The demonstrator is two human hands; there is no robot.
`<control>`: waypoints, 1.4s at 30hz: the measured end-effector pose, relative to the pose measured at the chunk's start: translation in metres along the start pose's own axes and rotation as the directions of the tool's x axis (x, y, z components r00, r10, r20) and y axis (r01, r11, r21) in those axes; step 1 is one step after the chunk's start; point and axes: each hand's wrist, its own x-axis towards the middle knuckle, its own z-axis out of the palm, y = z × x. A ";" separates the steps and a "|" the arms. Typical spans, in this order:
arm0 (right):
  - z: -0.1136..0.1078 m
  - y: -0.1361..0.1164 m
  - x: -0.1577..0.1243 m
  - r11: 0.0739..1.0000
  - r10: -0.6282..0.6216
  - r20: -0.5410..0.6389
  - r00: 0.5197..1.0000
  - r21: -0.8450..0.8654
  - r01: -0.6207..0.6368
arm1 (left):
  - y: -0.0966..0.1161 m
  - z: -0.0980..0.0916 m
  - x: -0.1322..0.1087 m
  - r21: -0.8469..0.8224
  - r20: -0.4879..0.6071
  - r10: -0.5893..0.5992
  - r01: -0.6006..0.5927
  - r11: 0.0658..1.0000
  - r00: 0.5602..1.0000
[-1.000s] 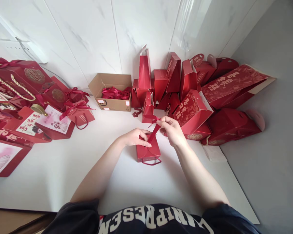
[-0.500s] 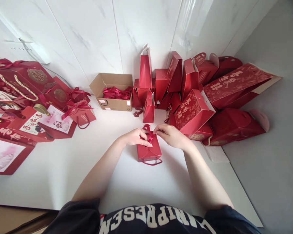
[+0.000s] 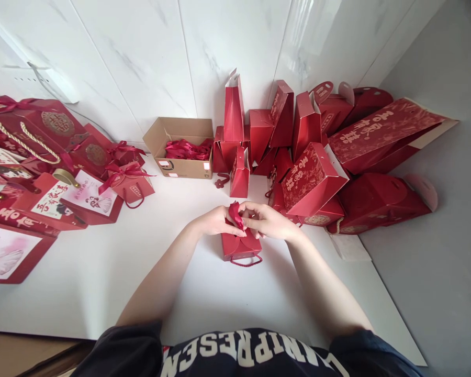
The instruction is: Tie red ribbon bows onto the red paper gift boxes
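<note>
In front of me on the white table is a small red gift box [image 3: 241, 246] with a twisted cord handle on its near side. A red ribbon [image 3: 236, 213] stands up over the top of the box, between my hands. My left hand [image 3: 217, 221] pinches the ribbon from the left, its thumb lying over the box top. From the right, my right hand [image 3: 265, 220] grips the ribbon too, fingers bent around it. Both hands hide part of the ribbon and the far end of the box.
A cardboard carton [image 3: 184, 165] of red ribbons stands against the wall. Several red boxes [image 3: 312, 180] crowd the right side. On the left are finished-looking gift bags, one small with a bow [image 3: 131, 188]. A tiny red flower-shaped piece [image 3: 221, 183] lies behind my hands.
My right hand has moved left and closed in on the ribbon beside my left hand. The ribbon now rises higher between the fingers. The box has barely shifted.
</note>
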 end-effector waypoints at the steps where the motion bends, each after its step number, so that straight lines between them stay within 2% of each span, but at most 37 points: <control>1: 0.002 0.000 0.000 1.000 -0.009 -0.012 1.000 0.005 0.009 | 0.001 0.000 0.000 0.001 0.000 -0.006 0.006 1.000 1.000; 7: 0.007 -0.001 0.001 0.994 -0.055 -0.058 0.997 -0.094 0.049 | 0.010 0.001 -0.002 0.032 0.006 -0.004 0.004 0.999 1.000; 9: 0.006 -0.001 0.000 0.996 -0.047 -0.064 0.997 -0.073 0.042 | 0.014 0.001 -0.004 0.073 -0.005 0.002 -0.002 0.997 1.000; 11: 0.003 -0.003 -0.001 0.999 -0.039 -0.024 0.999 0.011 0.039 | 0.017 0.000 -0.005 0.100 0.000 0.021 -0.021 0.995 1.000; 13: -0.002 -0.003 -0.003 0.995 -0.050 0.068 0.996 0.095 0.043 | 0.019 0.000 -0.006 0.106 0.021 0.053 -0.055 0.993 0.998; 15: -0.008 -0.002 -0.004 0.987 -0.084 0.161 0.983 0.148 0.060 | 0.020 -0.001 -0.006 0.107 0.033 0.084 -0.087 0.990 0.996; 17: -0.012 0.002 -0.004 0.973 -0.138 0.192 0.972 0.211 0.096 | 0.020 -0.002 -0.006 0.103 0.033 0.094 -0.097 0.990 0.995; 22: -0.012 0.016 0.003 0.911 -0.266 0.108 0.958 0.352 0.214 | 0.019 -0.004 -0.005 0.023 0.044 0.159 -0.160 0.987 0.986; 31: -0.008 0.019 0.007 0.863 -0.277 0.028 0.960 0.446 0.236 | 0.011 -0.013 -0.007 -0.024 -0.013 0.177 -0.178 0.984 0.984; 38: -0.005 0.016 0.005 0.896 -0.317 -0.085 0.945 0.298 0.328 | 0.014 -0.011 -0.007 -0.024 0.040 0.187 -0.187 0.982 0.981; 42: 0.002 0.006 0.003 0.924 -0.344 -0.129 0.930 0.130 0.360 | 0.014 -0.007 -0.003 0.019 0.047 0.166 -0.167 0.986 0.985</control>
